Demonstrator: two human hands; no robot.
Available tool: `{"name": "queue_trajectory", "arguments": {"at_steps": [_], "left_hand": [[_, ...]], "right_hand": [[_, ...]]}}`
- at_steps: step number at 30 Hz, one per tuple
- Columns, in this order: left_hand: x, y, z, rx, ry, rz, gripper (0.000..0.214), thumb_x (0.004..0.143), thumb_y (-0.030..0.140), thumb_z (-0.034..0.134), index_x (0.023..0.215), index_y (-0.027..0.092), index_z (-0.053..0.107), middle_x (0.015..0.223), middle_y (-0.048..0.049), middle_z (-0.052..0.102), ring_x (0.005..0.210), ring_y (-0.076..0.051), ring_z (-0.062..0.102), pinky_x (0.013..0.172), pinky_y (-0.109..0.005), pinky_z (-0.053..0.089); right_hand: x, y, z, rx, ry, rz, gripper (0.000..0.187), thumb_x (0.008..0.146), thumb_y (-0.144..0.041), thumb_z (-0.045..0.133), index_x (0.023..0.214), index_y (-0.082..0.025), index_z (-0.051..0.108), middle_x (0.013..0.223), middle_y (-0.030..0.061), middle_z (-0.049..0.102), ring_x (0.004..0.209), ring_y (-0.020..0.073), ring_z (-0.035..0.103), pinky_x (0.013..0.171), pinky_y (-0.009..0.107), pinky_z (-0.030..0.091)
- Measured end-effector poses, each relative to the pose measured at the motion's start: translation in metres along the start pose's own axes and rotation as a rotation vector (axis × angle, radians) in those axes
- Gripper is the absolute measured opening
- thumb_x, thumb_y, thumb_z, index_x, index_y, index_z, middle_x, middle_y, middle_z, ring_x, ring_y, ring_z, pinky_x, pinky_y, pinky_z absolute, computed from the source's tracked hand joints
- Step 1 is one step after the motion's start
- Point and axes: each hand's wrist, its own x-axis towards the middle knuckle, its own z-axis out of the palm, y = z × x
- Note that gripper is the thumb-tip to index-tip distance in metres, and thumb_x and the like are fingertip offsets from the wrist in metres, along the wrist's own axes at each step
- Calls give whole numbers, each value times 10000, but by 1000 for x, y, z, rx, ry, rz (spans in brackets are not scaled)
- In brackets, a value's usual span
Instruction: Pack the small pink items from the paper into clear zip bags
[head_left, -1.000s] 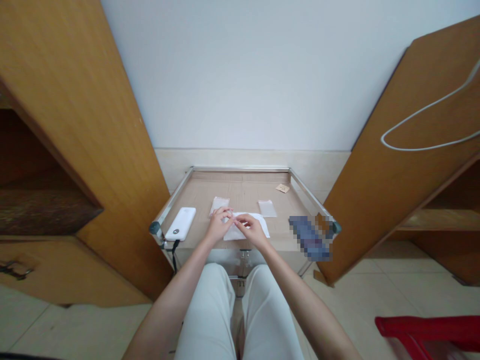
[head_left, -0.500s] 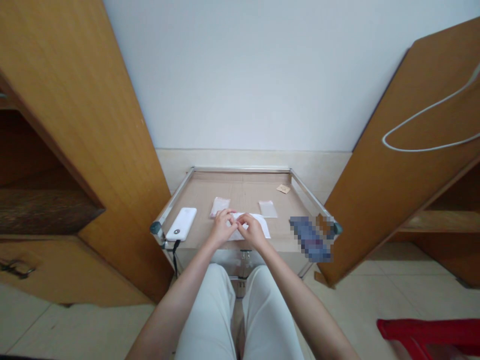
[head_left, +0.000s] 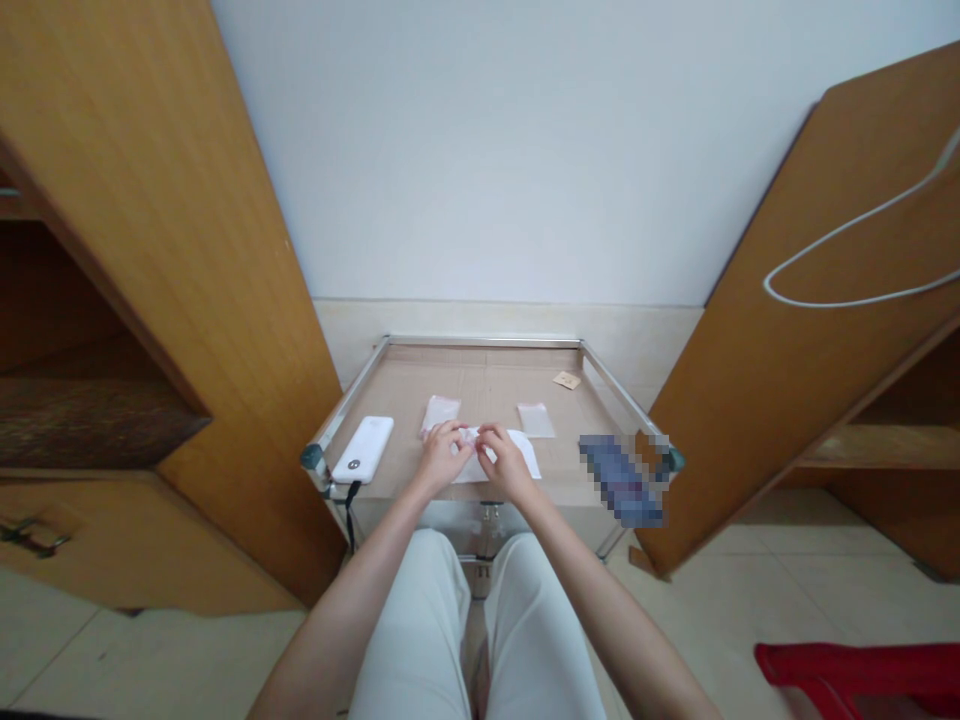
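My left hand (head_left: 442,458) and my right hand (head_left: 502,462) meet over a white sheet of paper (head_left: 526,456) near the table's front edge. Between their fingertips is a small, see-through, pinkish piece of plastic (head_left: 469,438), seemingly a little bag; its details are too small to make out. Both hands are closed in a pinch on it. Just beyond my left hand lies a pack of clear plastic bags (head_left: 441,409). Another clear bag pack (head_left: 535,420) rests behind the paper, to the right of my right hand.
The low table (head_left: 487,365) has a metal rim and a brown top. A white power bank (head_left: 364,449) with a black cable lies at left, a small tan card (head_left: 567,380) at back right. A pixelated item (head_left: 621,480) is at right. Wooden cabinets (head_left: 247,350) flank the table.
My fingertips have moved slightly apart, and the pinkish clear plastic between them shows more. The other things on the table have stayed in place.
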Motion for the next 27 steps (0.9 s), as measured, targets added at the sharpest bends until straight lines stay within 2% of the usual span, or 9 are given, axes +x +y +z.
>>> {"name": "queue_trajectory", "arguments": {"at_steps": [4,7,9,10,13,16,19,22,27], "left_hand": [[0,0,-3,-8,-84,54,139,625,106,476,504,169,503,999,-38,576,967,-172,479,878,-360,330],[-2,-1,-5,-16,-131,108,137,658,113,444,569,177,527,988,-31,578,969,-163,475,883,-355,328],[-4,-2,-7,-6,-137,127,99,663,140,455,683,182,542,1022,-33,561,991,-166,461,898,-361,313],[-6,-2,-8,3,-139,127,133,657,158,473,769,184,541,1048,-39,545,1007,-171,449,906,-366,306],[-10,-4,-10,64,-177,126,447,618,219,538,1054,183,444,1127,-65,488,1066,-200,401,932,-391,273],[-12,-7,-10,150,-253,161,662,581,296,595,1183,194,340,1188,-78,439,1118,-235,349,970,-431,193],[-11,-10,-8,194,-282,169,629,618,324,571,1192,215,338,1195,-66,441,1127,-231,344,983,-442,140],[-10,-13,-7,196,-278,170,530,665,326,529,1162,224,377,1162,-53,471,1111,-214,366,980,-424,150],[-8,-14,-8,164,-248,183,499,653,356,556,1117,230,421,1099,-49,509,1064,-209,407,962,-404,191]], "right_hand": [[4,1,-5,-34,-139,-114,172,723,-127,480,852,-194,571,1101,87,484,866,153,520,769,303,402],[7,5,-7,-98,-154,-108,200,694,-184,553,892,-201,579,1129,97,474,921,181,510,787,336,399],[7,9,-8,-131,-156,-90,263,660,-195,594,923,-201,572,1147,106,463,947,196,501,792,353,399],[8,11,-9,-141,-161,-80,295,643,-198,612,935,-199,568,1153,111,458,953,201,499,792,358,400],[8,16,-9,-143,-165,-42,354,605,-228,652,946,-188,566,1165,125,449,944,208,502,788,362,406],[8,19,-8,-108,-146,-2,358,595,-259,662,933,-186,571,1161,124,450,926,200,510,788,356,410],[7,21,-6,-53,-141,17,329,608,-262,650,917,-179,576,1142,122,459,937,193,508,798,341,407],[6,20,-5,16,-145,31,275,638,-273,620,891,-171,582,1117,118,472,962,185,501,812,325,399],[5,17,-7,141,-120,52,158,685,-269,573,811,-178,596,1046,87,509,937,161,514,810,304,398]]}}
